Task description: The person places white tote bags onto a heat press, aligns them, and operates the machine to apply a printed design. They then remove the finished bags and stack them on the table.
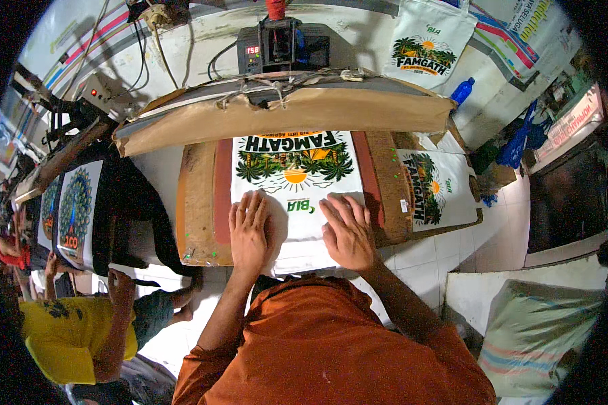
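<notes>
A white cloth bag [297, 236] with an upside-down palm tree and sun print lies on the red pad [222, 179] of a wooden press bed [196, 202]. My left hand [248, 233] rests on its near left part, fingers stretched out and slightly apart. My right hand [348, 233] lies on its near right part, fingers spread. The heated upper plate [284, 111], covered in brown sheet, spans just beyond the bag and hides its far end. A second printed white bag [439, 189] lies sideways on the board to the right.
A control box [252, 50] with cables stands behind the press; another printed bag [427, 47] hangs beside it. A blue bottle [462, 91] is at right. At left, a co-worker in a yellow shirt [74, 337] handles black fabric [135, 229] with peacock prints. A sack [530, 337] sits lower right.
</notes>
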Demonstrator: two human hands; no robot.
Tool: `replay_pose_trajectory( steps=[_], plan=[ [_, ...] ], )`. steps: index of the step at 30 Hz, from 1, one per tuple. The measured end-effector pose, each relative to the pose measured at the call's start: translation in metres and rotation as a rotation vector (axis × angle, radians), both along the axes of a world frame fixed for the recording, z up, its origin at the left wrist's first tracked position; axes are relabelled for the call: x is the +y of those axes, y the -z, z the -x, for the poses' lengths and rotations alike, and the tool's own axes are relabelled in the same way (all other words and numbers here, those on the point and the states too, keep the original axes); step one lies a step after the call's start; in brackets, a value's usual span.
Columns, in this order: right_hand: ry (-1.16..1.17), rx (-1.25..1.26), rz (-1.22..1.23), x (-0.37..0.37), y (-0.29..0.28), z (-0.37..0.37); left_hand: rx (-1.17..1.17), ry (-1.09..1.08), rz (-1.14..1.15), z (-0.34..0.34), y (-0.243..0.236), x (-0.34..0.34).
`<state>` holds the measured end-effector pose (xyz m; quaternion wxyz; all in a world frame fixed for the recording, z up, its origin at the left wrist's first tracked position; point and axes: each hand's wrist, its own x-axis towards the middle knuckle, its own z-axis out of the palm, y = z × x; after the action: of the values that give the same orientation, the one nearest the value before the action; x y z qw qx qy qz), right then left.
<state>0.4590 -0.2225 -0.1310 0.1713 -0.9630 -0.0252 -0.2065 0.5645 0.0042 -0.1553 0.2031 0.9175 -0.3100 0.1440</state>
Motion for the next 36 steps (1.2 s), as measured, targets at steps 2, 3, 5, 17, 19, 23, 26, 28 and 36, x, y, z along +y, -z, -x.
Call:
replay_pose_trajectory(
  steps=[2, 3, 5, 17, 19, 23, 26, 28, 36],
  plan=[
    [0.014, -0.012, 0.000, 0.001, 0.000, 0.000, 0.004, 0.001, -0.018, 0.000, 0.000, 0.000],
    [0.017, -0.003, 0.009, 0.001, 0.001, -0.001, 0.003, -0.005, -0.024, -0.001, 0.000, 0.000],
    [0.016, -0.001, 0.002, 0.001, 0.001, -0.001, -0.006, 0.002, -0.019, -0.001, 0.000, 0.000],
    [0.012, -0.011, 0.005, 0.000, 0.000, 0.000, -0.022, 0.000, -0.049, 0.000, 0.003, 0.001],
    [0.008, -0.013, -0.001, 0.000, -0.002, -0.001, -0.033, -0.003, -0.073, -0.002, 0.004, 0.002],
    [0.010, -0.014, 0.005, -0.001, -0.001, 0.002, -0.013, 0.008, -0.041, -0.002, 0.007, 0.002],
    [0.024, 0.007, -0.024, -0.004, 0.005, 0.004, -0.014, 0.008, -0.034, -0.001, 0.011, 0.002],
    [0.037, 0.020, -0.062, -0.005, 0.010, 0.004, 0.010, -0.015, -0.007, 0.002, 0.013, 0.000],
    [0.034, -0.076, 0.006, -0.024, -0.009, 0.016, -0.004, -0.042, 0.035, 0.008, 0.019, -0.035]
  ],
)
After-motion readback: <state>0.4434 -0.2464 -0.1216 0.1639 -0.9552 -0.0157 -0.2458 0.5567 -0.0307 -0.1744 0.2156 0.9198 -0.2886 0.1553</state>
